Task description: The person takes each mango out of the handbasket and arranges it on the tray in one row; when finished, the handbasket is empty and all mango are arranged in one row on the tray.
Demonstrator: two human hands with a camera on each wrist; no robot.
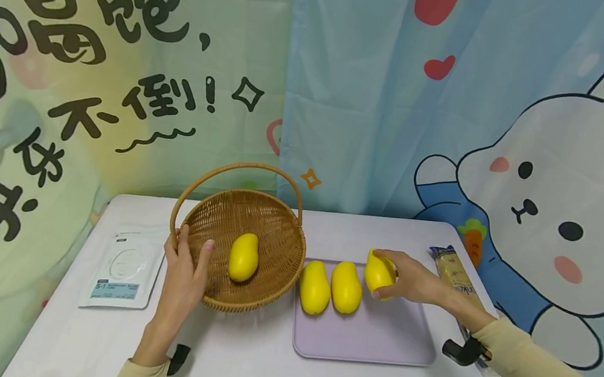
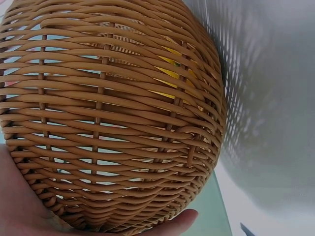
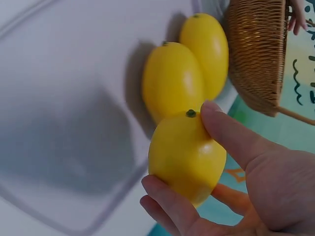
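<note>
My left hand (image 1: 185, 274) grips the left rim of a brown wicker basket (image 1: 272, 270) with a tall hoop handle, which is tilted so its inside faces me. One yellow mango (image 1: 243, 257) lies inside the basket; in the left wrist view only bits of it show through the weave. My right hand (image 1: 410, 277) holds another mango (image 3: 184, 152) between thumb and fingers, over the lilac tray (image 1: 368, 346). Two more mangoes, the left one (image 1: 315, 287) and the right one (image 1: 346, 287), lie side by side on the tray's left part, beside the basket.
A white packet (image 1: 124, 268) with a blue label lies on the white table (image 1: 242, 359) at the left. A long golden packet (image 1: 455, 270) lies at the right, partly under my right forearm. Printed curtains (image 1: 354, 96) hang behind the table.
</note>
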